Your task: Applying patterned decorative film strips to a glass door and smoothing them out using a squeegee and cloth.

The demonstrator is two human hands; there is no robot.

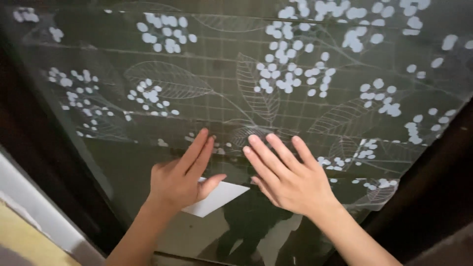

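Observation:
A dark glass pane (pixel 148 167) carries a translucent film (pixel 276 88) printed with pale leaves and clusters of white dots. My left hand (pixel 182 175) lies flat against the film's lower part, fingers together, with a white card (pixel 217 197) pinned under the palm and thumb. My right hand (pixel 288 175) presses flat beside it with fingers spread, holding nothing. The film's lower edge runs just beneath both hands, and bare reflective glass shows below it.
A dark frame (pixel 39 157) borders the pane on the left and another dark frame (pixel 433 172) on the right. A pale wall strip (pixel 34 207) and a yellowish surface (pixel 24 241) sit at the lower left. A person's dim reflection (pixel 246 226) shows in the bare glass.

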